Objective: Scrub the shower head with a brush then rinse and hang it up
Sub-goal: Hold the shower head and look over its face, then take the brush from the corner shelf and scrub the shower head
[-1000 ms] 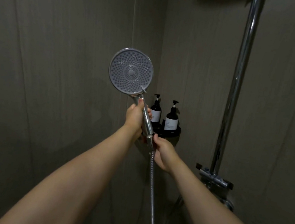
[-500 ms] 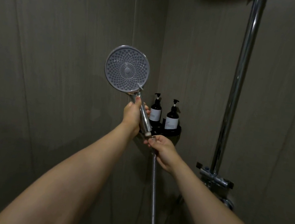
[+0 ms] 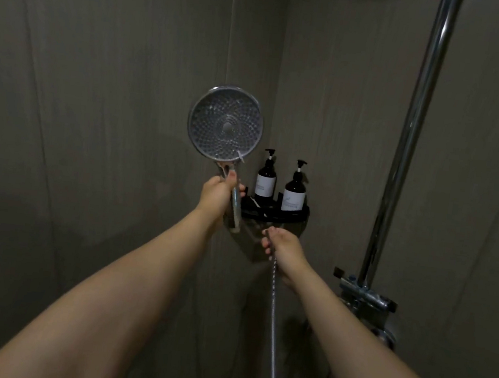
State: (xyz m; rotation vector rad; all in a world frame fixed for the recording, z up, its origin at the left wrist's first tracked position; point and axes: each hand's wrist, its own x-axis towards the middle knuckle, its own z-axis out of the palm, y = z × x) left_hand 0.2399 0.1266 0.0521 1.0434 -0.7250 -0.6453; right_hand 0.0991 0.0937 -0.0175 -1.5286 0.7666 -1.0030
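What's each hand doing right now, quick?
Left hand: closed, gripping the shower head by its handle.
Right hand: closed, holding the hose end.

Both arms stretched forward and upward, each of the hands closed around something

The left arm comes from the lower left and rises to the middle; the left hand (image 3: 217, 192) is the higher one, its fingers are curled around the handle of the shower head (image 3: 225, 124) and the thumb lies along the handle, pointing up; the right arm comes from the lower right; the right hand (image 3: 282, 244) is lower and a little to the right, apart from the left hand, its fingers are curled around the top end of the hose (image 3: 273, 312); both forearms are bare.
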